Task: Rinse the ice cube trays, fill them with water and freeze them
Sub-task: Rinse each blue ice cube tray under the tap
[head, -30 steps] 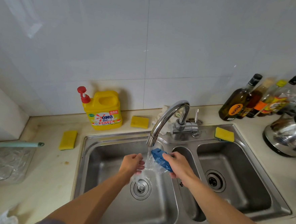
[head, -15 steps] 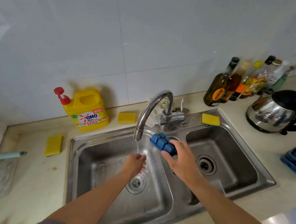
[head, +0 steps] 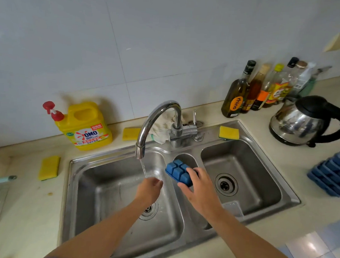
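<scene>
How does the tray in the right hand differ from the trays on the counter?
The held tray is single, gripped by the right hand over the sink; the counter trays are stacked, with no hand on them. The held tray shows bulging cell bottoms, so it is upside down; the counter trays seem to lie cells up, though blurred. Both are blue.

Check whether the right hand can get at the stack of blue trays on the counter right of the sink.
Likely yes for reach: only the right basin and counter lie between the right hand and the stack. But that hand holds a blue tray, so it would need setting down first.
</scene>
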`<move>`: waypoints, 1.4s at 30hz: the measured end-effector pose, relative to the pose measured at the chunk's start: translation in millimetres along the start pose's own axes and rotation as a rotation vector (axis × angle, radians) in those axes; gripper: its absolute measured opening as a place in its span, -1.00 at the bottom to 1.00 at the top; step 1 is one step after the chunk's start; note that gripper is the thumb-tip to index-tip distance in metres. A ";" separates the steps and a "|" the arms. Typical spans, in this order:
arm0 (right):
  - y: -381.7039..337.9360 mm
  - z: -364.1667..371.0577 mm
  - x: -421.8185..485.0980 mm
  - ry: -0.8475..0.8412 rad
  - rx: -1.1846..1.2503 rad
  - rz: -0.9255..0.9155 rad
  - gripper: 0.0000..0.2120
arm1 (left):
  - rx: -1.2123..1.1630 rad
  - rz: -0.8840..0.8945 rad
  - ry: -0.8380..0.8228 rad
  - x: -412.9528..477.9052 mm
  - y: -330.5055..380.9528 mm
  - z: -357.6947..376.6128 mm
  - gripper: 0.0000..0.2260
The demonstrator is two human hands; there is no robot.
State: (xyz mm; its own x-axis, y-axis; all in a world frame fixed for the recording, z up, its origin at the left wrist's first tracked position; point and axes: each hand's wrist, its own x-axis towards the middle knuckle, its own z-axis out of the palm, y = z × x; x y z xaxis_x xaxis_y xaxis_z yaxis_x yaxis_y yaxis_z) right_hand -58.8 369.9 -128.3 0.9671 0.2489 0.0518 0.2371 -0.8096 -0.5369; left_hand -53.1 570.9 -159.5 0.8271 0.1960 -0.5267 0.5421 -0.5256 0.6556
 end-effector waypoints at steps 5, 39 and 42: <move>26.5 -18.0 -7.5 -0.007 -0.005 -0.006 -0.43 | -0.015 0.000 0.035 -13.3 13.9 25.2 -0.78; 245.3 -235.8 -9.0 -0.162 1.123 0.694 -0.57 | -0.248 0.347 -0.018 -15.4 256.2 228.3 -0.85; 257.7 -251.3 2.6 -0.163 0.941 0.685 -0.52 | -0.275 0.359 -0.023 -2.1 272.9 239.2 -0.85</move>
State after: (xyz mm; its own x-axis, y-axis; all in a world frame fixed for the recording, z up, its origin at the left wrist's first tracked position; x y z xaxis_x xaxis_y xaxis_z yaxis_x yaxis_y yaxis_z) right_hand 27.9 28.3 -54.8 0.8271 0.0345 -0.5609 -0.5551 -0.1060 -0.8250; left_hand 57.6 229.0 -108.8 0.9681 0.0215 -0.2497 0.2435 -0.3166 0.9168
